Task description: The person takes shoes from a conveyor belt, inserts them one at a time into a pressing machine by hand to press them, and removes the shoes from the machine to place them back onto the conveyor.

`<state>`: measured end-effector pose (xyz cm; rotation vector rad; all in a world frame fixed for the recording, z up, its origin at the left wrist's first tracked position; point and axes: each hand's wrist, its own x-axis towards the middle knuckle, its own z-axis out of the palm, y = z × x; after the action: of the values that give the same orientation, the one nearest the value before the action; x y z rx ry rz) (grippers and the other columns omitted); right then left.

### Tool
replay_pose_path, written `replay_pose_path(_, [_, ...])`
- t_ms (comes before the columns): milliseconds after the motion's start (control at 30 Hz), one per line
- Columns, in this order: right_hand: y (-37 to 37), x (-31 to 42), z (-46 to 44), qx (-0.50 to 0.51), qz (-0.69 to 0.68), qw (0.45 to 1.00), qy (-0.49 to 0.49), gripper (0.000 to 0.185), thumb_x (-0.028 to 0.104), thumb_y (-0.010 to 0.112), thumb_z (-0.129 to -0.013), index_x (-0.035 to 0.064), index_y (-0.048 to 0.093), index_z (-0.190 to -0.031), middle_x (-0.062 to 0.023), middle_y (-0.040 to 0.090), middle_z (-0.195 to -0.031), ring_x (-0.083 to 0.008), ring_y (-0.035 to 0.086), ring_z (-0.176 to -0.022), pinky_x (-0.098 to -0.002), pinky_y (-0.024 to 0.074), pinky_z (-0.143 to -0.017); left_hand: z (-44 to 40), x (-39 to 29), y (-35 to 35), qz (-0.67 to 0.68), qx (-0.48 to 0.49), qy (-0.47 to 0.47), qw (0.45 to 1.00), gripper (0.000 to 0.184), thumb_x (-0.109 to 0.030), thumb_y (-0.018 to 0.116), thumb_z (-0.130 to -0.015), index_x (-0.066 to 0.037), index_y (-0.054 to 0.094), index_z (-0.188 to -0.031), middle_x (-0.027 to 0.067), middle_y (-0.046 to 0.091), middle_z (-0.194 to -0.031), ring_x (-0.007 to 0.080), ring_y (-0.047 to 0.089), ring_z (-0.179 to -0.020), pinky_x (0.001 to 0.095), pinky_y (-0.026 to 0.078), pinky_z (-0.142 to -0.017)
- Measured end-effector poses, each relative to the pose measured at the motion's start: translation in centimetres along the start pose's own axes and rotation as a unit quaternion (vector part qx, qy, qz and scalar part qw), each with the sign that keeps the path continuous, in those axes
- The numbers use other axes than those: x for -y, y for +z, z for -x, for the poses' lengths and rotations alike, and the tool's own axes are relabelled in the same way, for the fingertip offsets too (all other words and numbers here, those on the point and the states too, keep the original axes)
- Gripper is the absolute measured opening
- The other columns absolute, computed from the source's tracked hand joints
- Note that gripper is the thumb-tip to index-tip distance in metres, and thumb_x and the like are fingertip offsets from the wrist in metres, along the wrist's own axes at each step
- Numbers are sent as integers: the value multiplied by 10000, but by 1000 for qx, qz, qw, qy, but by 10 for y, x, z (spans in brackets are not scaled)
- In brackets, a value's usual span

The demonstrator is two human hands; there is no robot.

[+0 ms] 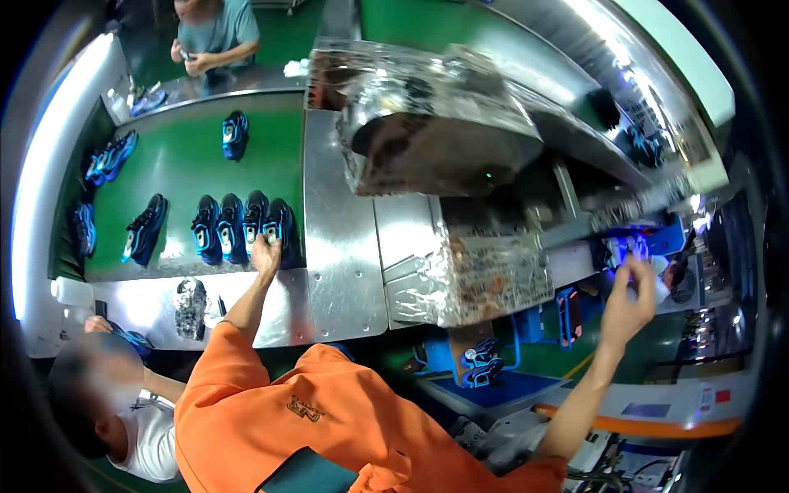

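Belt [185, 177], broad and green, is stretched across the left side; whether it is being driven cannot be told, but if so, shoes could be dragged out of line mid-touch. Beside it, the machine [444, 156] is wrapped in plastic, and by its loose folds a passing sleeve could be snagged.

Down to the metal desk [283, 316] at the near edge, where space is shared with small clutter. Now the row of four shoes [231, 222], packed tightly at the belt's near right corner: should the end shoe [282, 215] be tugged sideways, its neighbour could be scuffed or tipped. A dark-flecked bundle [191, 308] is set on the desk, where it could be knocked by a low elbow.

Right hand [631, 304] is raised well apart, fingers curled inward; whether anything is pinched cannot be told. Left hand [265, 256] is brought to the end shoe, fingers touching it; whether they are clamped cannot be told, and by a light hold a slip could be caused.
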<state>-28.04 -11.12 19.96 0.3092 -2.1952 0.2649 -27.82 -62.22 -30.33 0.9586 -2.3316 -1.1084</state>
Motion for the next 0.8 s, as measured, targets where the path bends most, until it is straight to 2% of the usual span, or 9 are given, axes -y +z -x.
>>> replay_pose_path(133, [104, 80, -158, 98, 67, 973, -197, 202, -16, 629, -807, 13, 635, -1006, -106, 649, -993, -255, 628, -882, -336, 498, -755, -14, -1, 9, -48, 68, -8, 996, 373, -275, 682, -795, -26, 491, -998, 253, 620, -792, 452, 608, -784, 501, 467, -691])
replay_pose_path(267, [225, 133, -282, 125, 187, 871, -436, 474, 54, 669, -809, 85, 539, -1263, -122, 573, -1251, -293, 539, -1174, -378, 447, -976, -27, 5, 16, -27, 58, 16, 998, 388, -271, 696, -797, -42, 508, -1047, 197, 630, -847, 391, 618, -814, 477, 478, -689])
replay_pose_path(367, [322, 175, -354, 105, 221, 810, -533, 592, 55, 666, -810, 140, 465, -1361, -93, 475, -1386, -291, 448, -1280, -376, 394, -1063, -30, 12, 25, -44, 4, 31, 999, 428, -226, 711, -778, -13, 508, -1089, 167, 625, -991, 352, 608, -893, 444, 495, -733])
replay_pose_path(500, [439, 201, -414, 24, 290, 744, -602, 522, 283, 550, -926, 203, 397, -1419, -34, 376, -1474, -241, 324, -1376, -393, 337, -1115, -31, 22, 27, -14, -28, 84, 996, 431, -174, 706, -783, -23, 514, -1138, 186, 634, -1009, 371, 613, -867, 424, 489, -736])
replay_pose_path(600, [482, 199, -423, -22, 352, 717, -601, 459, 381, 463, -967, 233, 425, -1400, -44, 437, -1430, -228, 381, -1343, -366, 340, -1115, -34, 14, 23, -6, 17, 22, 1000, 382, -158, 715, -769, 15, 503, -1035, 194, 577, -1176, 373, 607, -925, 422, 490, -765])
replay_pose_path(633, [485, 193, -429, 44, 358, 737, -572, 412, 377, 449, -975, 210, 486, -1350, -59, 501, -1355, -240, 455, -1267, -375, 385, -1060, -36, 13, 26, -10, 21, 16, 1000, 414, -154, 704, -779, 18, 501, -1095, 199, 572, -1195, 388, 602, -943, 422, 484, -794])
replay_pose_path(667, [486, 187, -437, 68, 365, 742, -558, 382, 381, 463, -970, 182, 516, -1292, -77, 533, -1268, -249, 491, -1171, -378, 408, -989, -36, 11, 24, 9, 61, -62, 996, 463, -151, 694, -788, 14, 499, -1175, 213, 570, -1203, 396, 596, -967, 415, 480, -817])
replay_pose_path(733, [472, 195, -434, 96, 355, 766, -527, 350, 388, 490, -961, 126, 576, -1176, -113, 597, -1095, -267, 565, -980, -383, 455, -847, -45, 10, 28, 0, 11, 47, 999, 508, -156, 680, -801, -6, 487, -1247, 219, 594, -1152, 386, 599, -980, 411, 479, -827])
replay_pose_path(800, [465, 202, -428, 113, 328, 809, -474, 363, 395, 517, -951, 69, 637, -1061, -149, 661, -921, -285, 638, -789, -388, 502, -704, -42, 10, 36, 38, 31, -7, 999, 528, -162, 672, -813, -15, 476, -1281, 221, 614, -1099, 374, 606, -982, 404, 478, -830])
